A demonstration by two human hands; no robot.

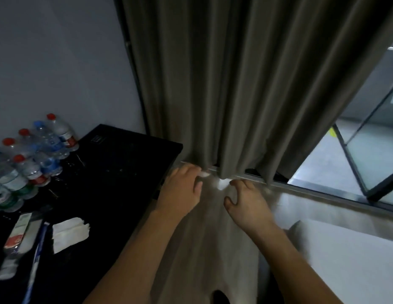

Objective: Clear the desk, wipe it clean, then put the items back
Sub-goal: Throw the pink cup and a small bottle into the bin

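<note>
A dim room with a pale grey wall [59,62] at the left, a heavy brown curtain [235,84] hanging in the middle and an open glass window [371,150] at the right letting daylight onto a stone sill [311,200]. At far left, a cluster of plastic water bottles [33,154] with red, blue and green caps stands on the black table [125,163], close against the wall. In front of them, near the table's front edge, lie a toothpaste tube [19,231] and a blue-and-white toothbrush [36,260], side by side, with a torn white packet [69,233] just to their right. The rest of the dark tabletop shows faint pale specks. Beyond the table's right edge, both of the person's bare arms reach forward to the foot of the curtain. The left hand [182,189] has its fingers curled and appears to pinch a small piece of white tissue [204,174] at the fingertips, though blur makes the hold hard to confirm. Just beside it, a second scrap of white tissue [222,184] lies on the sill under the curtain hem, between the two hands. The right hand [248,205] hovers over the sill, fingers bent claw-like and apart, its fingertips beside that scrap but closed on nothing. At lower right, a white cushion or mattress edge [344,260] fills the corner.
</note>
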